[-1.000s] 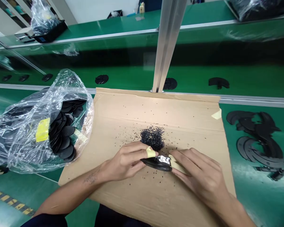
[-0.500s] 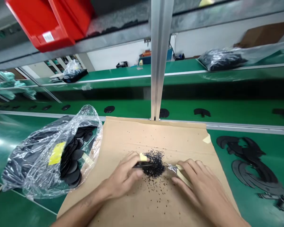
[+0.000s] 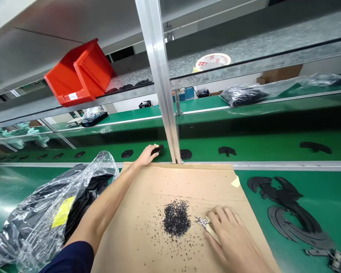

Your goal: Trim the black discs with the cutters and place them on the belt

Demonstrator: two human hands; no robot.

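Observation:
My left hand point(image 3: 147, 155) reaches far forward over the green conveyor belt, closed on a black flat disc-like piece point(image 3: 157, 150). At least one of its fingers has a pale wrapping. My right hand point(image 3: 230, 231) rests low over the brown cardboard sheet point(image 3: 130, 212), closed round a small pair of silver nippers point(image 3: 202, 221) with a cream handle. The nippers' tip points left, towards a pile of tiny black scraps point(image 3: 176, 219). More scraps lie scattered about the cardboard.
At left lies a clear plastic bag point(image 3: 42, 212) of black discs. Black curved parts point(image 3: 290, 204) lie on the right. A metal post point(image 3: 159, 76) rises beyond the cardboard. A red bin point(image 3: 82, 74) and a tape roll point(image 3: 213, 61) are on the upper shelf. Black pieces dot the belt point(image 3: 201, 151).
My left hand has moved from the scrap pile forward to the belt, carrying the black piece. My right hand stays near the pile with the nippers. The view has tilted up.

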